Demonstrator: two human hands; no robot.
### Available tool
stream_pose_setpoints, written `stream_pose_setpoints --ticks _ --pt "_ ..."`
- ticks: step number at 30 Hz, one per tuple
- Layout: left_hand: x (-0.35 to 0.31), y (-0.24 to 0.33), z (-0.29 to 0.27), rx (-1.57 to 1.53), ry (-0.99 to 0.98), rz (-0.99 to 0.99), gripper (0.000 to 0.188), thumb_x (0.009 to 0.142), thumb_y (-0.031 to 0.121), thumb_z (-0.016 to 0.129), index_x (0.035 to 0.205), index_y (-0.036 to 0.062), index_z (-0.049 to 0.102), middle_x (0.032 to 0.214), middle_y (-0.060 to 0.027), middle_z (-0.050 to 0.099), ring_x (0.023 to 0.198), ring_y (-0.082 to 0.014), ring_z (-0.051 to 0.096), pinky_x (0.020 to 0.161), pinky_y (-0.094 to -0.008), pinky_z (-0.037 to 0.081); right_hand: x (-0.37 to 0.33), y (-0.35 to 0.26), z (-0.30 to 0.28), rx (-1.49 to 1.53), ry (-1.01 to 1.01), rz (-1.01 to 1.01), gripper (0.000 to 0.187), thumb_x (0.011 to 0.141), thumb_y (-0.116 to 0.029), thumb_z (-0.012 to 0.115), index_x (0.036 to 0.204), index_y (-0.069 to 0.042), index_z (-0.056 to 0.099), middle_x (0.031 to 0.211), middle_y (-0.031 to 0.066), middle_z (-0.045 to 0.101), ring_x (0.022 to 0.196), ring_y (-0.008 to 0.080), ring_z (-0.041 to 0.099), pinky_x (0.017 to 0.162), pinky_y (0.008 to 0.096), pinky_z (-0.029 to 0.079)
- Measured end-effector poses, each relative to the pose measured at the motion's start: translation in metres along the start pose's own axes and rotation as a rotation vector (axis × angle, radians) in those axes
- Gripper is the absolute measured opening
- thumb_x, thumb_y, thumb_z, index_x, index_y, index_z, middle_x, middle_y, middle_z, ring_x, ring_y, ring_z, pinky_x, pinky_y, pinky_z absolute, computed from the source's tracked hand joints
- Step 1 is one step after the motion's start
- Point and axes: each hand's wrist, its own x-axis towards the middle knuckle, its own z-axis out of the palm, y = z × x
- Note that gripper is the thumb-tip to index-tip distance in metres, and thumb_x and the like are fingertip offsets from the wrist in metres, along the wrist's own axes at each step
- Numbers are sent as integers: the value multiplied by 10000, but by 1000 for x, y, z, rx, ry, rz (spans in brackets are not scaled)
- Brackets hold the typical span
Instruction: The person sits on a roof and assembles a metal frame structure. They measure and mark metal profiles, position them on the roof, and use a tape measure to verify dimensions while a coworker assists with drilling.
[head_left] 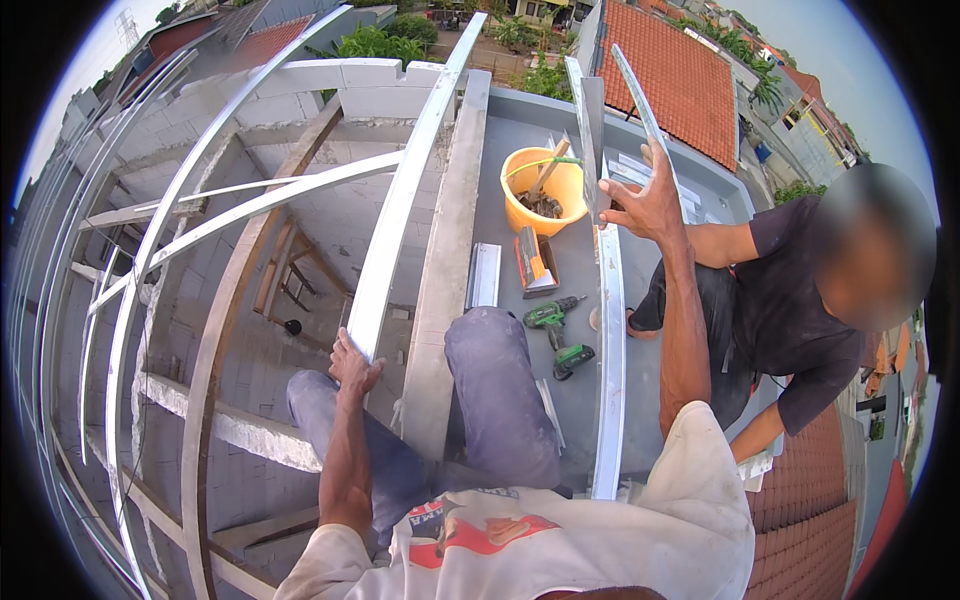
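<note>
our left hand [355, 367] closed loosely on the silver metal beam [408, 205], probably for balance; our right hand [648, 206], fingers spread, touched the grey metal strip [593, 130].

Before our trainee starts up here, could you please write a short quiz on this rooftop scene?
1. Multiple choice: What is under the person's left hand?
a) a timber beam
b) a silvery metal channel
c) a clay roof tile

2. Comparison: Which is nearer the person's right knee, the yellow bucket or the green cordless drill?

3. True or false: The green cordless drill lies inside the yellow bucket.

Key: 1. b. 2. The green cordless drill. 3. False; it lies on the grey surface, outside the bucket.
</note>
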Motion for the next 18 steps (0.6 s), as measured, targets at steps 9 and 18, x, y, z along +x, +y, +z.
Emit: stream_pose_setpoints --ticks 9,18 --pt "-3 15 -4 -5 -22 -22 1308 717 410 929 1660 27 108 1560 -240 389 1409 -431 428 1125 -566 396 30 9 6 181 -563 -120 1010 729 -186 918 1537 56 362 1394 208 613 1286 262 598 1049 375 506" --pt "-4 15 0 7 -23 -37 1298 734 429 924 1661 31 108 1565 -227 381 1409 -432 428 1114 -586 398 32 -51 33 233 -480 221 861 754 -430 920 1382 62 597 1077 228 747 987 285 744 859 394 599"
